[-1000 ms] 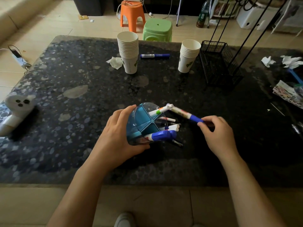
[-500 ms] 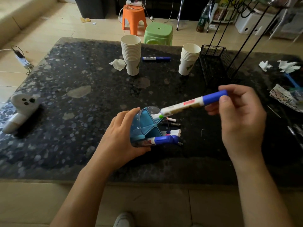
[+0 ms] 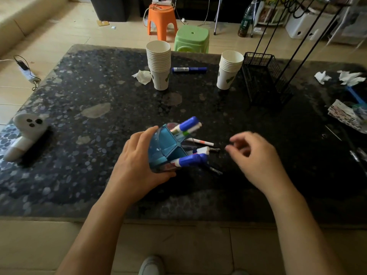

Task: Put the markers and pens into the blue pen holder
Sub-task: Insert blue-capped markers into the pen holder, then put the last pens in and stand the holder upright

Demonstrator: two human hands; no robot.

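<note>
The left hand [image 3: 137,165] grips the tilted blue pen holder [image 3: 164,147] full of markers [image 3: 186,125], then comes a bare gap of table [image 3: 59,175], then the right hand [image 3: 256,157], loosely open and holding nothing.

Daylight comes from about 11 o'clock, washing the pale floor [image 3: 59,36] bright while the dark speckled worktop [image 3: 79,175] stays dim, especially toward 3 o'clock, where small things sink into near-black. Soft glare lies across the worktop's far edge and its lighter patches. A dense shadow spreads to the right of the white device [image 3: 23,135] at 9 o'clock, and another beneath the left hand [image 3: 137,167] and the blue pen holder [image 3: 164,149]. The right hand [image 3: 256,159] is smeared by motion blur, its fingers [image 3: 238,143] indistinct. The paper cups [image 3: 158,66] at 12 o'clock are sharp. Wide-angle distortion bows the worktop's edges and splays the black rods [image 3: 297,36] at 1 o'clock.
</note>
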